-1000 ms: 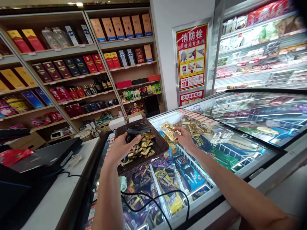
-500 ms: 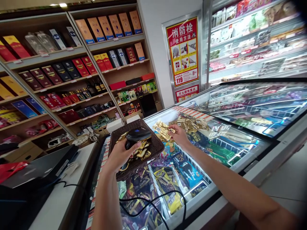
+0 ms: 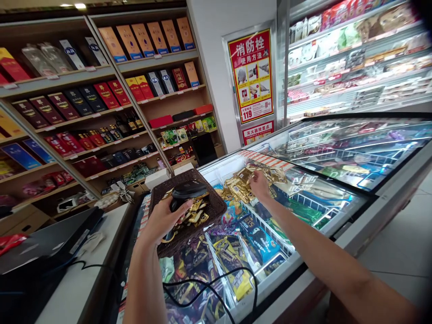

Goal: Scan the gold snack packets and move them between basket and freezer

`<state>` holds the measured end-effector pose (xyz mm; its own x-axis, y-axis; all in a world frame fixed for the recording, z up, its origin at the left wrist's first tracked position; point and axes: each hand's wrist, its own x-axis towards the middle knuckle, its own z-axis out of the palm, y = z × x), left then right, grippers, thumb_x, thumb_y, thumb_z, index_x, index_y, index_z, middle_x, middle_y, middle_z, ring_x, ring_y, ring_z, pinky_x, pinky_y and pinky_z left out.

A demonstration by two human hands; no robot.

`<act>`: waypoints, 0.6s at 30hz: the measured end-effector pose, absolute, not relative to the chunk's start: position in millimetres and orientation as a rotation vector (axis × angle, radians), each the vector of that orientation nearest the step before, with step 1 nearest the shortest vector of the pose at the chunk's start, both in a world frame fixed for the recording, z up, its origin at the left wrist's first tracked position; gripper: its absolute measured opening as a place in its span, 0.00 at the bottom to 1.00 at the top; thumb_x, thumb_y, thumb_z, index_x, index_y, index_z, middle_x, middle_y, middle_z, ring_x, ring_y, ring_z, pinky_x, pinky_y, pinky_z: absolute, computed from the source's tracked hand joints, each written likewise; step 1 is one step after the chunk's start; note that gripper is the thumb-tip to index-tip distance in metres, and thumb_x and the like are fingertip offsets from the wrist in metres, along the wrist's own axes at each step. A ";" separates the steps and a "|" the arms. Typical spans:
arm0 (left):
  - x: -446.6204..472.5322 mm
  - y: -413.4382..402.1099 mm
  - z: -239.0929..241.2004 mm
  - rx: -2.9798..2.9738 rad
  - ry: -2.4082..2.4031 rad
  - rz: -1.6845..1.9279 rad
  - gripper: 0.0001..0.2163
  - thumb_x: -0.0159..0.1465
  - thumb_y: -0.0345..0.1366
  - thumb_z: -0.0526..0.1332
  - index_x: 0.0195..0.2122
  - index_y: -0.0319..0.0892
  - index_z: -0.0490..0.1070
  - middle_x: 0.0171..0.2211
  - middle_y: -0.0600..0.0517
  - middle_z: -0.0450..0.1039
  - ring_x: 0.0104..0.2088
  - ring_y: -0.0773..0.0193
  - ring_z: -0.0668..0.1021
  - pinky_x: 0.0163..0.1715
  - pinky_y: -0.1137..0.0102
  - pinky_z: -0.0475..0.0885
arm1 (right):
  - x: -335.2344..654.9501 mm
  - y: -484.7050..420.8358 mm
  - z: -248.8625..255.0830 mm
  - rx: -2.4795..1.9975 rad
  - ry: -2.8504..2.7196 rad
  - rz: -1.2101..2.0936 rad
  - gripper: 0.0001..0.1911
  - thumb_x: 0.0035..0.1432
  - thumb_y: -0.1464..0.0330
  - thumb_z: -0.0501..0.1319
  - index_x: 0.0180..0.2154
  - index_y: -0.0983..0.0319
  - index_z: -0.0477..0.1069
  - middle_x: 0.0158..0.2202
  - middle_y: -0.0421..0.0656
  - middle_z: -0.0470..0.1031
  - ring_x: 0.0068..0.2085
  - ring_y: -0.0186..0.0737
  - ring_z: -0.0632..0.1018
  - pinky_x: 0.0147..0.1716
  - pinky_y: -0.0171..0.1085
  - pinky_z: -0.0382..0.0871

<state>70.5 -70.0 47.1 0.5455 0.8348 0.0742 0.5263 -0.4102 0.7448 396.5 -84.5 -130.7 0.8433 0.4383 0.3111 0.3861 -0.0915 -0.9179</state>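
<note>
My left hand [image 3: 161,218] is closed around the handle of a black barcode scanner [image 3: 185,191], held over a brown woven basket [image 3: 216,211] that rests on the freezer lid. Several gold packets [image 3: 195,212] lie in the basket. My right hand [image 3: 259,183] reaches further back onto a pile of gold packets [image 3: 241,186] on the glass, fingers curled on them. The scanner's black cable [image 3: 216,283] loops down over the glass toward me.
The chest freezer [image 3: 303,202] has sliding glass lids over ice cream packs. A white counter [image 3: 81,279] with a dark register unit [image 3: 43,247] is on the left. Shelves of boxed goods [image 3: 101,94] fill the back wall, with a chilled display [image 3: 354,58] on the right.
My right hand has moved from beside the basket further back into the packet pile on the glass. The left hand has stayed on the scanner. The view has shifted slightly.
</note>
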 end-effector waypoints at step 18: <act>7.0 -51.7 53.5 1.762 1.247 0.881 0.26 0.49 0.60 0.66 0.33 0.41 0.69 0.23 0.55 0.68 0.22 0.67 0.71 0.21 0.73 0.65 | 260.6 45.4 -79.1 -1.840 -1.723 -0.008 0.20 0.58 0.72 0.56 0.52 0.68 0.65 0.53 0.55 0.69 0.55 0.49 0.67 0.53 0.42 0.60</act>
